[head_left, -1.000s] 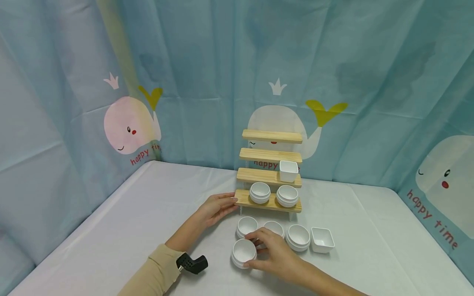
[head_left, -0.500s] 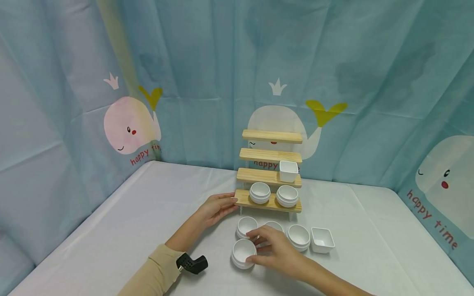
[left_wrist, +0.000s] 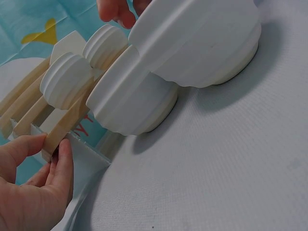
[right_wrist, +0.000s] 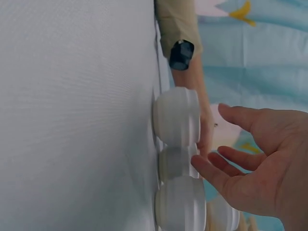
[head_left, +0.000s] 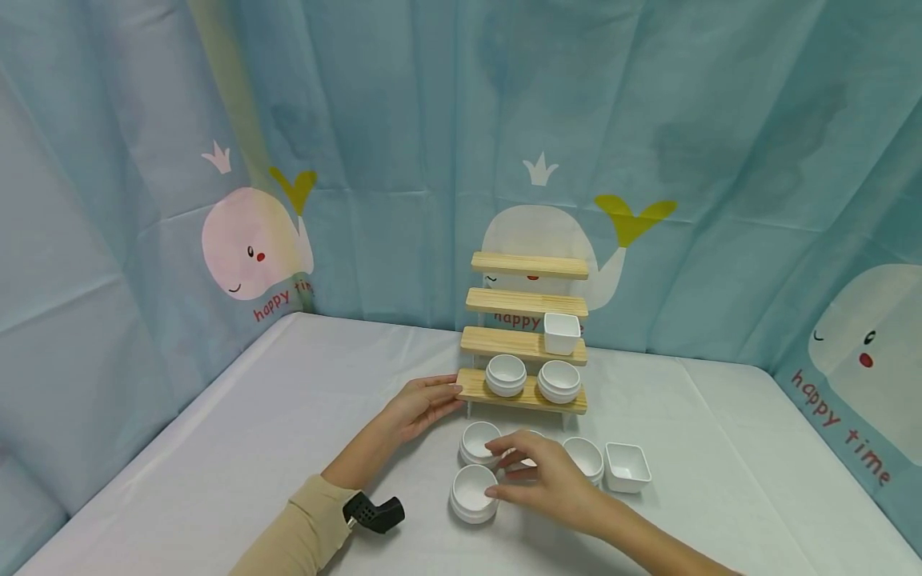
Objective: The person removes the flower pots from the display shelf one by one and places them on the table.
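My left hand [head_left: 421,408] pinches the left end of the lowest board of a stepped wooden shelf [head_left: 471,386]; thumb and fingers sit around that board [left_wrist: 61,129] in the left wrist view. My right hand [head_left: 551,484] hovers just right of a round white bowl [head_left: 471,498], fingers spread and holding nothing. In the right wrist view, a gap shows between the thumb and this bowl [right_wrist: 175,115]. Behind stand more round white bowls: one at left [head_left: 479,442], one partly covered by my right hand, and one at right [head_left: 585,456].
A square white bowl [head_left: 627,468] ends the row on the right. The lowest board carries two round bowls, left [head_left: 506,376] and right [head_left: 559,382]. A square bowl [head_left: 562,334] sits on the second board. A blue curtain [head_left: 403,160] hangs behind the white-covered table [head_left: 720,464].
My right hand has let go of the front bowl and drawn slightly up and to the right. The bowl stays in about the same place. My left hand has not moved.
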`<state>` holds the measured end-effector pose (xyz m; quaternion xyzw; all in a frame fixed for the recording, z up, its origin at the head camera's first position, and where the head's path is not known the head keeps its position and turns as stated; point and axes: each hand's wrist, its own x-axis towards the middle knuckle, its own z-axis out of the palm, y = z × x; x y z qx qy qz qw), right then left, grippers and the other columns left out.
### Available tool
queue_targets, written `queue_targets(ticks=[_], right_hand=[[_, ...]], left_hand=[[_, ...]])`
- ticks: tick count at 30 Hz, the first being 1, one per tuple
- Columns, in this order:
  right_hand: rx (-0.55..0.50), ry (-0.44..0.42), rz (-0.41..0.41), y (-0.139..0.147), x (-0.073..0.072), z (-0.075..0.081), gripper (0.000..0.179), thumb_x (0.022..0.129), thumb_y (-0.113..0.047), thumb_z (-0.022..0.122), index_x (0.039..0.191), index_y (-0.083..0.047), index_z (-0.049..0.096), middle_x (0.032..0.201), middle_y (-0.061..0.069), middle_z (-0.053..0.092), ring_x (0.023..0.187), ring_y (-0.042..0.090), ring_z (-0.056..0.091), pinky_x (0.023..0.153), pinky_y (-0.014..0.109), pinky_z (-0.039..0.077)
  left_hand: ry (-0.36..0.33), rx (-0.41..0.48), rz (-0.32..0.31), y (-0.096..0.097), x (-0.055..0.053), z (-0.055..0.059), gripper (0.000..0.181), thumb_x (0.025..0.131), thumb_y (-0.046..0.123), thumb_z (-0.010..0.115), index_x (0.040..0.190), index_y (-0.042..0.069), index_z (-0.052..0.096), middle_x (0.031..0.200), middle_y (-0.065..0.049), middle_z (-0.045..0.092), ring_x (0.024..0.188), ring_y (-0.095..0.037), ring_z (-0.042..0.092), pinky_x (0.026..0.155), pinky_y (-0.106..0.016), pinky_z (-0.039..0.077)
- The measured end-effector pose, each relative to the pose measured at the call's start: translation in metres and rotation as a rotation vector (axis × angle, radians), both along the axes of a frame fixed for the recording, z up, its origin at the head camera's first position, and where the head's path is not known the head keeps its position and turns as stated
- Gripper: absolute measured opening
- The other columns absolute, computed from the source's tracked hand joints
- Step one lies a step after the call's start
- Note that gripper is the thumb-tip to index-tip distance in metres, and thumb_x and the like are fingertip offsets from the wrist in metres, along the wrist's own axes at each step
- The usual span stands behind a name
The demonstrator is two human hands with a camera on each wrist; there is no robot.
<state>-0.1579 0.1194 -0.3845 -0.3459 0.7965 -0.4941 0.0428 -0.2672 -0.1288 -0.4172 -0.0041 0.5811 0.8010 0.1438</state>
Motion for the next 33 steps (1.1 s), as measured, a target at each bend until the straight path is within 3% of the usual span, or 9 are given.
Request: queue_targets(ticks=[15,24,33], right_hand=[[-0.006,-0.025,-0.06,0.012,-0.009,0.015,0.044,0.092,-0.012,0.084,0.127,0.008,0.066,0.13,0.026,0.067,0.111,0.042,0.069,0.095,0.043,0.065],[-0.009,-0.012,-0.095,0.022,-0.014,0.026,0.041,0.094,-0.011,0.081,0.127,0.009,0.065,0.13,0.028,0.065,0.114,0.046,0.067,0.096,0.039,0.065],[-0.029,0.048,-0.142,0.029,-0.019,0.033,0.04,0.095,-0.008,0.08,0.128,0.009,0.065,0.128,0.026,0.068,0.111,0.038,0.07,0.094,0.036,0.066]], left_hand=[[-0.004,0.0,-0.001,0.001,-0.002,-0.002,0.052,0.105,-0.004,0.057,0.152,-0.018,0.039,0.146,-0.033,0.054,0.107,-0.018,0.07,0.101,-0.027,0.061],[-0.008,0.013,0.0,0.001,-0.003,-0.002,0.052,0.105,-0.006,0.056,0.152,-0.018,0.039,0.145,-0.034,0.054,0.105,-0.017,0.071,0.1,-0.027,0.061],[-0.013,0.012,0.007,0.001,-0.002,-0.002,0.052,0.105,-0.006,0.056,0.153,-0.018,0.039,0.142,-0.033,0.056,0.101,-0.016,0.071,0.098,-0.026,0.062]])
